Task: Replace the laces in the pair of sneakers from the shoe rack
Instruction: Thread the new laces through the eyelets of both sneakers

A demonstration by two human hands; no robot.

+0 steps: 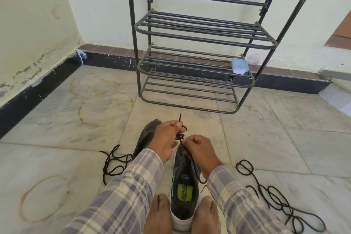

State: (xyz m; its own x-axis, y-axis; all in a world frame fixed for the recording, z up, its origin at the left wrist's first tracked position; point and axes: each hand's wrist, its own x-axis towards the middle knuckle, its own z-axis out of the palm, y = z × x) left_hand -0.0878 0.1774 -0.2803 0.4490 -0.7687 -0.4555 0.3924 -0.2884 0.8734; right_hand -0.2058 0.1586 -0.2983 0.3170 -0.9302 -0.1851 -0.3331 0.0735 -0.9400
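Head view: the sneaker (185, 182) in work stands on the floor (266, 138), toe pointing away, heel wedged btwn 2 bare feet (159, 213). The left hand (167, 138) pinches the black lace (181, 139) near its tip, which pokes up. The right hand (201, 150) pinches the same lace lower, just above the eyelets. Btwn the 2 hands the lace looks looped or knotted; a hard pull would prob cinch it tight. A slack grip could let the end slip back thru an eyelet. The 2nd sneaker (147, 133) lies just behind the left hand, partly hidden. 2 loose laces lie on the floor, 1 at left (114, 163) and 1 at right (275, 194); old and new could get mixed up, or snag a sleeve. Room is good: open floor on both sides, and the shoe rack (199, 43) is well apart ahead.
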